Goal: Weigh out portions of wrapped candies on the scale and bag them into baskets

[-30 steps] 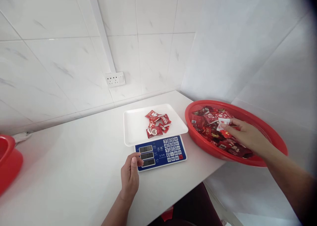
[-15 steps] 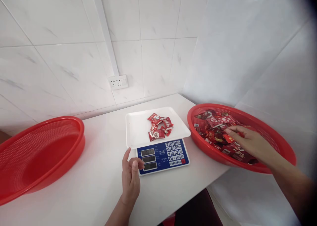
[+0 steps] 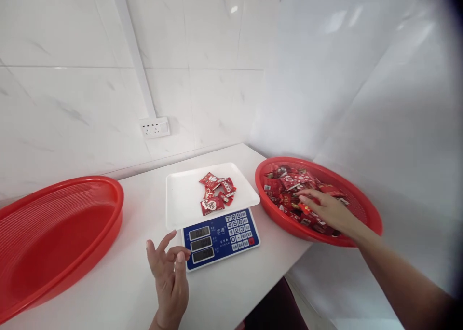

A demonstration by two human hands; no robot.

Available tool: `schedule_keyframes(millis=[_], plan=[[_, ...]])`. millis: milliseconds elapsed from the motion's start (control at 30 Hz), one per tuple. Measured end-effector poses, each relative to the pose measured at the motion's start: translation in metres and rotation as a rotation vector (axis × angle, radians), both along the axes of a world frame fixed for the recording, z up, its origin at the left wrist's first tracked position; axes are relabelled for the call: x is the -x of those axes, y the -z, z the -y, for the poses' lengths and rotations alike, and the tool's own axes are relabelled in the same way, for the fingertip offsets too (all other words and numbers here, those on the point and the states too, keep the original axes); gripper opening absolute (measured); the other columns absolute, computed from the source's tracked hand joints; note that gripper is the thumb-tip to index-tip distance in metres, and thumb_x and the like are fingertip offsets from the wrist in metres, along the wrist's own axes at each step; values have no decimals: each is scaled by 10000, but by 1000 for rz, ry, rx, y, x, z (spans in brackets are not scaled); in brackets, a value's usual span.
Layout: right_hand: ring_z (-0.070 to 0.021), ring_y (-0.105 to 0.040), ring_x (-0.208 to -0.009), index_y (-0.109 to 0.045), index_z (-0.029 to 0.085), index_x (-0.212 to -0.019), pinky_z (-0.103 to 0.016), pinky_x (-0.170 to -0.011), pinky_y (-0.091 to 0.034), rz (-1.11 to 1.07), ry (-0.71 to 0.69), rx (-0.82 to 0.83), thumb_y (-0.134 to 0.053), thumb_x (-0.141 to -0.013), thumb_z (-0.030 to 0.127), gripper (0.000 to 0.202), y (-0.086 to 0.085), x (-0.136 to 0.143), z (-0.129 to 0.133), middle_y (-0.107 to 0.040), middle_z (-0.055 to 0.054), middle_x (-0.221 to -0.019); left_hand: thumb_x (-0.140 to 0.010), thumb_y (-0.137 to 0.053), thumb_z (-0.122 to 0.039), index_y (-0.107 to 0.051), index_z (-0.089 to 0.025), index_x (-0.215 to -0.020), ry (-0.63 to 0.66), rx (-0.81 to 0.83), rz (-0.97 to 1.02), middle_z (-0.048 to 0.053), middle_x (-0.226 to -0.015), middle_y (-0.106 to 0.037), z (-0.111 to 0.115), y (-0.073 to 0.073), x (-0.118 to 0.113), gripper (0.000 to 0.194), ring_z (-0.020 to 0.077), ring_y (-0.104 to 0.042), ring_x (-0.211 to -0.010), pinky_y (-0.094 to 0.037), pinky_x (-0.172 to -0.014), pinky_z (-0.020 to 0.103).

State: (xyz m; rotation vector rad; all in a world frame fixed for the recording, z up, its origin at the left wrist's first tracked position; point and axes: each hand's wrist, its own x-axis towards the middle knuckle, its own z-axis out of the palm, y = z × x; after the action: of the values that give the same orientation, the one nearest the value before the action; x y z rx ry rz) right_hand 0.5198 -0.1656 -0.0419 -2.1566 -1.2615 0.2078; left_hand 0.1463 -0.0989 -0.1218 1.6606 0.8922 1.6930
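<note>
My left hand is raised palm up beside the displays of a blue-and-white digital scale. Its fingers are apart and nothing is in them. Several small red wrapped packets lie in a loose ring on the scale's white tray. Over at the right, my right hand is down in a red plastic basket filled with red packets. Its fingers close around a red packet on the pile, and the hand partly covers it.
Another red basket, with no packets visible in it, stands on the left of the white table. Behind are a tiled wall and a power socket. The right basket overhangs the table's right edge, near another white wall surface.
The view has swung right, so the scale and baskets sit further left. My left hand has shifted left from the displays with its fingers more spread. My right hand stays at the same packets.
</note>
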Motion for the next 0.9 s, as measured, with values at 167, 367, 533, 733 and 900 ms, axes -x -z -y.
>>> schedule_keyframes(millis=[167, 367, 533, 733, 900], plan=[[-234, -618, -858, -628, 248, -903, -374, -809, -466, -74, -105, 29, -475, -821, 458, 272, -3, -3, -1, -685, -22, -915, -845, -505, -301, -129, -436, -1403, 2, 97, -34, 27, -1062, -624, 0, 0, 0, 686, 155, -642, -767, -546, -598, 296], [-214, -624, -799, -621, 239, -1007, -352, -752, -478, -54, -88, 65, -479, -839, 421, 285, -10, -6, -4, -680, -28, -924, -786, -531, -387, -302, -437, -1325, -78, 210, -80, -20, -873, -679, -3, -10, -1, 588, 207, -658, -696, -556, -563, 353], [-219, -599, -987, -639, 228, -1035, -303, -834, -443, 54, -319, 344, -514, -830, 335, 262, -8, 0, -17, -657, -53, -1106, -770, -531, -419, -371, -373, -1289, -65, 281, -146, -15, -860, -684, -2, -17, 1, 545, 186, -643, -638, -552, -566, 343], [-205, -630, -756, -670, 201, -843, -243, -621, -419, 116, -323, 470, -618, -735, 229, 123, 4, 9, -34, -700, -68, -868, -767, -516, -450, -427, -279, -1224, -86, 350, -190, 21, -910, -685, -4, -14, 3, 496, 189, -650, -710, -541, -595, 320], [-165, -575, -645, -605, 205, -715, -233, -559, -366, 170, -263, 380, -508, -835, 353, 214, 1, 1, -34, -655, -33, -721, -769, -518, -467, -458, -270, -1172, -48, 356, -197, 26, -918, -686, -6, -9, 6, 453, 200, -649, -733, -539, -581, 322]])
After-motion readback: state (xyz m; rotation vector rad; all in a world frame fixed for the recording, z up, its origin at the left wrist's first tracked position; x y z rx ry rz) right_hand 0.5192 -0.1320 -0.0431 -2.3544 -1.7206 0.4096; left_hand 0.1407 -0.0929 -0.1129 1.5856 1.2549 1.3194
